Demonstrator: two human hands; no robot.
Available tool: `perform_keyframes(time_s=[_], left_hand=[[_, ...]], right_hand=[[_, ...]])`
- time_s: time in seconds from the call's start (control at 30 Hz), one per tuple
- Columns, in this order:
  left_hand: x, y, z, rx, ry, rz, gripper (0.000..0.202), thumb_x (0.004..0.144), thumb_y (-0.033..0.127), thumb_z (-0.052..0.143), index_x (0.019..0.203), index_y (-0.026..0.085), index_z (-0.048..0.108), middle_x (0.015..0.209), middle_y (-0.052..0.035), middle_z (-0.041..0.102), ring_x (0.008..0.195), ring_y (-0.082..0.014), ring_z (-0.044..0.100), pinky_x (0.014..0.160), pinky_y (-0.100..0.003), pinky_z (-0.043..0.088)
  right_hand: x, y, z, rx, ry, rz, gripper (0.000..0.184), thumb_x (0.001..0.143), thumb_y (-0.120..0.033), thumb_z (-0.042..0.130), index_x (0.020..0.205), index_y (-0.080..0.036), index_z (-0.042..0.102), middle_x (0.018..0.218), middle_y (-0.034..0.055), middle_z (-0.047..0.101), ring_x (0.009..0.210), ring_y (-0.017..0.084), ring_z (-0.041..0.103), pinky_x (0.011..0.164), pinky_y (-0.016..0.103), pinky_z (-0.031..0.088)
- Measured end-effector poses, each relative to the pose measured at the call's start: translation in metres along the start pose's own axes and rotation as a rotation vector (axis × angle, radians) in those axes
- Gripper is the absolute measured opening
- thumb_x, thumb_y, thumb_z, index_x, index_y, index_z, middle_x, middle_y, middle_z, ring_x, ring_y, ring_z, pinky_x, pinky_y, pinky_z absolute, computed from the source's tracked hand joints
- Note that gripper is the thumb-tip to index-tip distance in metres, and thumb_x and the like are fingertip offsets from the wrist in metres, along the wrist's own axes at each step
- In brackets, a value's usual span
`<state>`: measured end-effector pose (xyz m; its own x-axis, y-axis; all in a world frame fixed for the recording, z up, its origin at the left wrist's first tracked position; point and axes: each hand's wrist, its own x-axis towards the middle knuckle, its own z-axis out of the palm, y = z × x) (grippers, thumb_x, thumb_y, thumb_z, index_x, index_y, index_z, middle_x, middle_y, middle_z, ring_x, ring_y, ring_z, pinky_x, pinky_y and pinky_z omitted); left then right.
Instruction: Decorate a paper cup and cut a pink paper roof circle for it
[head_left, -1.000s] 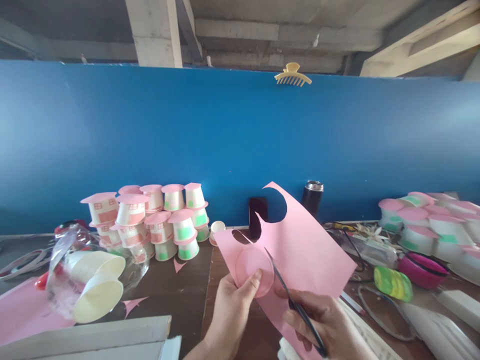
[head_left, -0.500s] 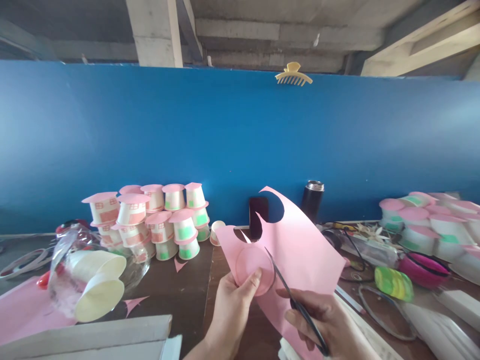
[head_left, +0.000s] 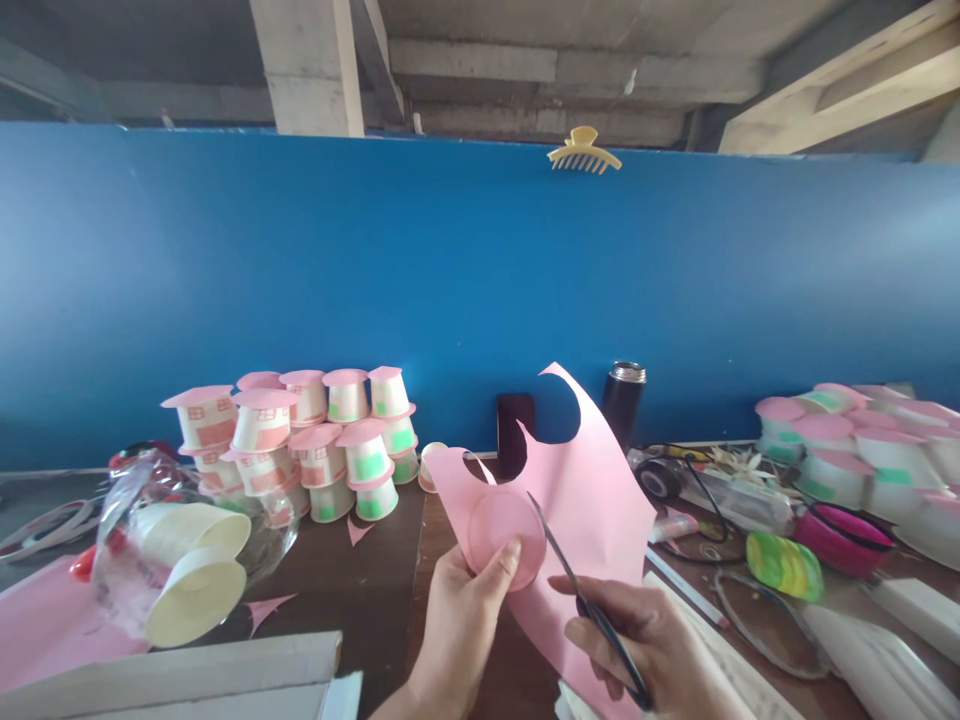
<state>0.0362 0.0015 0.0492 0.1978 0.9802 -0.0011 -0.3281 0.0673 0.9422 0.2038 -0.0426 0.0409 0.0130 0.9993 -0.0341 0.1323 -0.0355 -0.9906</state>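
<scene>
My left hand point(head_left: 459, 625) pinches a pink paper sheet point(head_left: 592, 500) with a round pink disc point(head_left: 506, 525) pressed against it under the thumb. The sheet has round holes cut from its upper edge. My right hand point(head_left: 645, 650) grips black scissors point(head_left: 585, 600); their blades run along the right rim of the disc, in the paper. Both hands are held low in the middle, above a dark wooden table point(head_left: 352, 585).
A pile of paper-cup houses with pink roofs point(head_left: 307, 440) stands at the back left. A clear bag of plain cups point(head_left: 180, 560) lies left. More cups point(head_left: 855, 440), tape rolls point(head_left: 784, 565), a black flask point(head_left: 624, 400) and a phone point(head_left: 516, 430) sit before the blue wall.
The pink sheet has turned and folded in, its right edge swinging left. The scissors have advanced slightly round the disc. A tape roll behind the sheet has come into sight.
</scene>
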Motion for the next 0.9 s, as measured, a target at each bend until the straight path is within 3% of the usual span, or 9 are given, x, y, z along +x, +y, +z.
perform_keyframes(time_s=[0.17, 0.33, 0.53, 0.7, 0.9], left_hand=[[-0.004, 0.003, 0.009, -0.232, -0.05, -0.008, 0.034, 0.078, 0.039, 0.069, 0.094, 0.01, 0.07, 0.083, -0.0102, 0.073, 0.08, -0.0235, 0.065, 0.072, -0.03, 0.049], [-0.007, -0.001, 0.014, -0.321, 0.033, -0.052, 0.044, 0.073, 0.045, 0.071, 0.098, 0.008, 0.069, 0.088, -0.0136, 0.073, 0.081, -0.0258, 0.068, 0.073, -0.032, 0.051], [-0.005, 0.001, 0.009, -0.204, 0.148, -0.091, 0.054, 0.059, 0.048, 0.081, 0.092, 0.006, 0.071, 0.077, -0.0139, 0.074, 0.069, -0.0251, 0.068, 0.066, -0.031, 0.052], [-0.005, 0.004, 0.008, -0.07, 0.125, -0.074, 0.047, 0.069, 0.051, 0.073, 0.089, 0.008, 0.071, 0.073, -0.0118, 0.073, 0.066, -0.0242, 0.067, 0.059, -0.03, 0.051], [-0.007, 0.006, 0.01, 0.074, 0.146, -0.038, 0.038, 0.073, 0.046, 0.07, 0.084, 0.009, 0.071, 0.069, -0.0103, 0.072, 0.068, -0.0257, 0.067, 0.061, -0.031, 0.051]], right_hand=[[0.001, 0.006, 0.003, -0.02, -0.051, -0.036, 0.062, 0.068, -0.061, 0.07, 0.106, -0.012, 0.073, 0.047, -0.0028, 0.05, 0.04, 0.009, 0.045, 0.042, 0.023, 0.037], [0.001, 0.011, 0.012, 0.054, -0.125, -0.024, 0.063, 0.069, -0.062, 0.069, 0.107, -0.012, 0.071, 0.05, -0.0025, 0.05, 0.041, 0.008, 0.043, 0.041, 0.021, 0.033], [0.001, 0.012, 0.013, 0.062, -0.117, -0.025, 0.064, 0.068, -0.06, 0.071, 0.108, -0.01, 0.071, 0.049, -0.003, 0.049, 0.042, 0.008, 0.043, 0.041, 0.022, 0.031], [0.001, 0.011, 0.009, -0.002, -0.087, 0.001, 0.067, 0.066, -0.062, 0.071, 0.11, -0.01, 0.07, 0.048, -0.0024, 0.052, 0.042, 0.01, 0.047, 0.041, 0.023, 0.036], [0.002, 0.013, 0.008, 0.0, -0.061, -0.014, 0.063, 0.066, -0.06, 0.072, 0.107, -0.012, 0.071, 0.049, -0.0045, 0.049, 0.041, 0.008, 0.041, 0.041, 0.022, 0.034]])
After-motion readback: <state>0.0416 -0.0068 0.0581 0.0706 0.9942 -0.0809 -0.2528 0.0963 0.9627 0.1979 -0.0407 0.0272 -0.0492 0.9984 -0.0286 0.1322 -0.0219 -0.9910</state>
